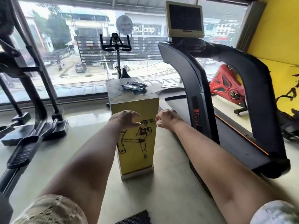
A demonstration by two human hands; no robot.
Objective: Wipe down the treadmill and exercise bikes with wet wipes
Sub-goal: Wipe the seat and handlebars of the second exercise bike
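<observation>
Item 1: wet wipes packet (134,86), lying on top of the yellow box stand (145,104), which sits between the black exercise bike (116,47) at the window and the treadmill (186,70) on your right.
Item 2: your left hand (125,118), fingers loosely hooked, holding nothing, in front of the stand.
Item 3: your right hand (166,118), fingers curled inward; you cannot tell whether it pinches anything.
Item 4: red exercise bike (226,84), beyond the treadmill.

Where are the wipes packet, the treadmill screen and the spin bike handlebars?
wipes packet (134,86): head view, middle of the crumpled wrapper.
treadmill screen (185,17): head view, centre of the dark display.
spin bike handlebars (113,48): head view, crossbar just left of the stem.
</observation>
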